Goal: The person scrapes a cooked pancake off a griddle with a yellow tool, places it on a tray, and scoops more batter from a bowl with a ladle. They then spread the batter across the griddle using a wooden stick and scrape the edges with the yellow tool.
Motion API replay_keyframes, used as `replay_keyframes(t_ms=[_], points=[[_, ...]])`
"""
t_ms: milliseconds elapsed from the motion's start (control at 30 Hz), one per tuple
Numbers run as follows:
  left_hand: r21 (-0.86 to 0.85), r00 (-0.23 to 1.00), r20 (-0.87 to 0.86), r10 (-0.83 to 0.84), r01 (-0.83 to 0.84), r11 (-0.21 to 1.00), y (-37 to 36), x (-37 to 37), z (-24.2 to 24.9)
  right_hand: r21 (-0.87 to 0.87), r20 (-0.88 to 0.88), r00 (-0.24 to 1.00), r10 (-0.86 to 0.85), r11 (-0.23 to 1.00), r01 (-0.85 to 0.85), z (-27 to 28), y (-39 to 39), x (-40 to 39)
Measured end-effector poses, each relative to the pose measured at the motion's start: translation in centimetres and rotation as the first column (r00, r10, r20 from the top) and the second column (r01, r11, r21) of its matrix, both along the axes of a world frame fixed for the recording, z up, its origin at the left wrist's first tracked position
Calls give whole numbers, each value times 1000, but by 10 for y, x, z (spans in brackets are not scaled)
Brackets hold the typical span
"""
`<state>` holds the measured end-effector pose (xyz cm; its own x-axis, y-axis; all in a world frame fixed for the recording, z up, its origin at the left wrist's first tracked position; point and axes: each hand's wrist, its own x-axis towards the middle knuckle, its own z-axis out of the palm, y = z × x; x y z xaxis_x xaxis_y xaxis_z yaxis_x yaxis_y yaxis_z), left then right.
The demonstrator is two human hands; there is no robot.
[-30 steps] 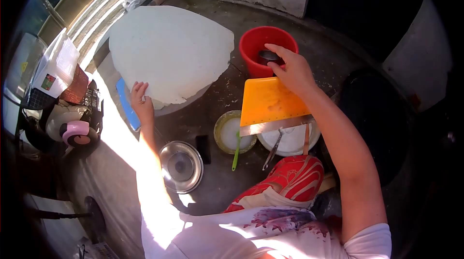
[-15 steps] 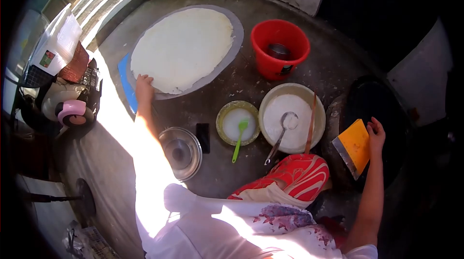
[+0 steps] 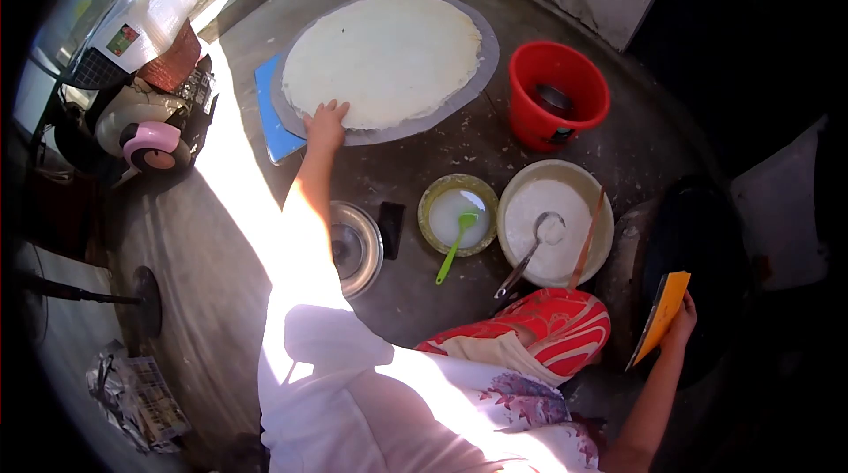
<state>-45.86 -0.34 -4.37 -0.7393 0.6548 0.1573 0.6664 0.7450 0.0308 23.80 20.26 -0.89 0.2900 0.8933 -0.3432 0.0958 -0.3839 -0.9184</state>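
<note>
Head view: left hand (image 3: pixel 325 124) on flat dough sheet (image 3: pixel 382 58), right hand (image 3: pixel 680 325) around orange scraper (image 3: pixel 661 317).

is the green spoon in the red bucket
No, the green spoon lies in the small bowl of white liquid, apart from the red bucket.

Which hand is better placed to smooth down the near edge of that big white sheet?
Left. The left hand already rests on the near edge of the white sheet on its round board. The right hand is far off by the dark pan, holding the orange scraper.
</note>
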Motion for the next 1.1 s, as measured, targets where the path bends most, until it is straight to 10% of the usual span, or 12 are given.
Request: replay_keyframes(t_ms=[133, 200, 333, 367, 433, 533, 633, 733, 833, 1033, 1100], points=[[-63, 995, 50, 88, -85, 994, -2, 21, 20, -165, -179, 982, -52, 986, 22, 12, -3, -4], [-1, 960, -214, 182, -187, 982, -3, 40, 20, -255, -219, 969, -113, 965, 55, 26, -5, -26], [437, 883, -173, -436, 466, 770, 14, 119, 16, 1, -626, 731, 272, 938, -347, 11, 14, -46], [648, 756, 320, -571, 265, 714, 24, 165, 22, 63, -643, 692, 328, 923, -379, 15, 15, -69], [749, 36, 659, -751, -124, 651, 41, 245, 26, 134, -693, 595, 407, 884, -448, 32, 7, -128], [732, -344, 486, -803, -342, 589, 56, 328, 59, 150, -763, 492, 420, 854, -498, 48, -13, -204], [526, -282, 531, -799, -630, 571, 82, 331, 61, 188, -724, 471, 504, 801, -569, 52, -28, -234], [477, -100, 566, -818, -770, 424, 106, 274, 54, 176, -295, 666, 685, 724, -667, 41, -27, -223], [460, 203, 621, -757, -876, 142, 127, 152, 24, -11, -78, 736, 672, 738, -675, -34, -12, -153], [275, 199, 673, -713, -961, -8, 118, 73, -3, -378, 225, 751, 621, 765, -521, -215, -21, -54], [291, 211, 634, -744, -956, -23, 114, 99, 9, -439, 53, 830, 555, 760, -480, -248, -33, -55]])
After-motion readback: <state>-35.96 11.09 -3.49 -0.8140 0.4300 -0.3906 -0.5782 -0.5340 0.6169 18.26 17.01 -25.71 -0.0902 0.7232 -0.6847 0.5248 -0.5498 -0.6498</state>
